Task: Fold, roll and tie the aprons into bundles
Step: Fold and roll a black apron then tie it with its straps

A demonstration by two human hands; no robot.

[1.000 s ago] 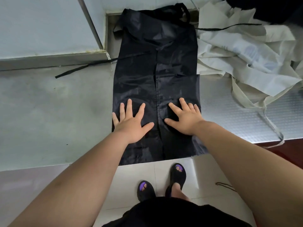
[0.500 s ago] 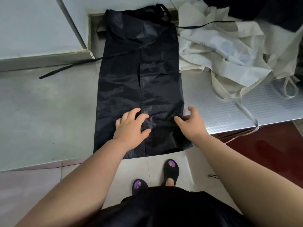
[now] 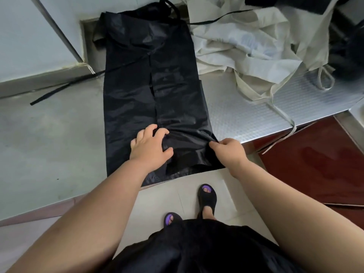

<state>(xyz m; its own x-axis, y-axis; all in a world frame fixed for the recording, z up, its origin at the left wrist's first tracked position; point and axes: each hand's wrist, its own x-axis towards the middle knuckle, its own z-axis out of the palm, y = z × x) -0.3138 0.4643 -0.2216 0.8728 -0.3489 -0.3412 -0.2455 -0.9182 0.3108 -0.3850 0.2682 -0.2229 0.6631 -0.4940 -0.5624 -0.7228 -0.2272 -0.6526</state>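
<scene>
The black apron lies folded lengthwise into a long narrow strip. It runs from the near edge of the bench, where its hem hangs just over, to the back wall, where its neck loop is bunched up. The cloth looks thin and glossy, with shallow creases that catch the light. I judge it light, limp and rather slippery, so the stacked layers are likely to slide over one another and over the smooth metal under them. It has no stiffness of its own, and a roll will hold its shape only while it is kept tight.

The left grip sits on the strip near the centre seam, fingers curled into the cloth and gathering a ridge, thumb splayed flat on it. The right grip pinches the same ridge at the strip's right edge between thumb and fingertips. Holding near the hem across the full width seems the sound place to take it, since both edges then turn over together. A hold at one corner only would probably let the roll skew into a cone.

One waist tie trails off to the left across the bench, and it will want keeping free of the roll if it is to bind the bundle. Just beside the strip on the right, a loose heap of cream aprons sprawls over the ribbed part of the bench, its tapes dangling past the edge toward the floor
</scene>
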